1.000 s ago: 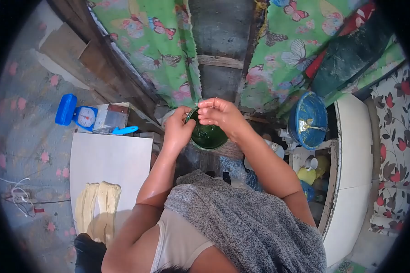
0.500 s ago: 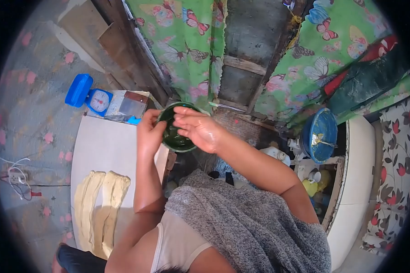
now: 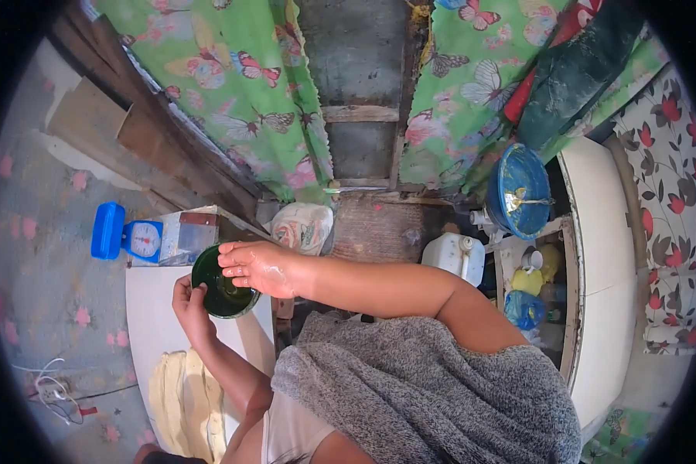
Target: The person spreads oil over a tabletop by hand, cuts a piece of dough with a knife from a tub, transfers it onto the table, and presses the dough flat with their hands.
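A dark green bowl [image 3: 213, 267], partly over the white table [image 3: 153, 309], is gripped at its left rim by my left hand [image 3: 193, 308]. Some shiny liquid or grease seems to lie at its bottom; I cannot tell what. Over the bowl's right side hangs my right hand [image 3: 264, 267], fingers stretched and fairly close together, holding nothing. Its palm glistens with something wet or oily. Long pale strips of dough [image 3: 184, 394] lie side by side on the table, below my left forearm.
A blue kitchen scale [image 3: 143, 240] stands at the table's far end. To the right are a blue basin [image 3: 510, 185] with a utensil in it, a white jug [image 3: 450, 257] and a shelf with bags. A printed sack [image 3: 301, 228] sits on the floor beyond the bowl.
The green bowl has moved left, from beside the table to over its edge, with both hands moving along. My right fingers have straightened somewhat. The camera view has shifted too.
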Motion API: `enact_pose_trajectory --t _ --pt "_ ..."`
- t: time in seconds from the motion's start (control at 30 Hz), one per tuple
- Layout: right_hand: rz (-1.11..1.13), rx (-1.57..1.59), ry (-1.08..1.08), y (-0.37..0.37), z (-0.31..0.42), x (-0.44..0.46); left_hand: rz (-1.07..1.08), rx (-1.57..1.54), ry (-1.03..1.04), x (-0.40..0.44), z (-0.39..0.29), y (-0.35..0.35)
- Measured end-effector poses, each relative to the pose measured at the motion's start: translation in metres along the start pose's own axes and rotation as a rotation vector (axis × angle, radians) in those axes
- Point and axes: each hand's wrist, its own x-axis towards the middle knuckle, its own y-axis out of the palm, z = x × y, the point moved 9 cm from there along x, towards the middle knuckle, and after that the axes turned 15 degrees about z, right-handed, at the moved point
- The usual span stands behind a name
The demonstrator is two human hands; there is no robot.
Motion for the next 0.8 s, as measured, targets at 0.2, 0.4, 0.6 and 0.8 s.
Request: enact_pose_trajectory --t 0.2,0.4,0.6,0.8 --pt "-0.020 -0.017 -0.072 -0.020 0.016 -0.021 -0.065 0.026 0.032 -0.002 0.005 -0.026" --pt "0.013 0.080 -0.170 -0.062 0.051 -0.093 -0.260 0.174 0.001 -0.009 0.022 -0.132" --pt "-0.063 0.127 -0.565 -0.127 0.101 -0.239 -0.587 0.177 -0.180 -0.028 0.064 -0.240" --pt "-0.487 0.168 -0.995 -0.179 0.101 -0.399 -0.688 0.385 -0.249 -0.002 0.102 -0.326"
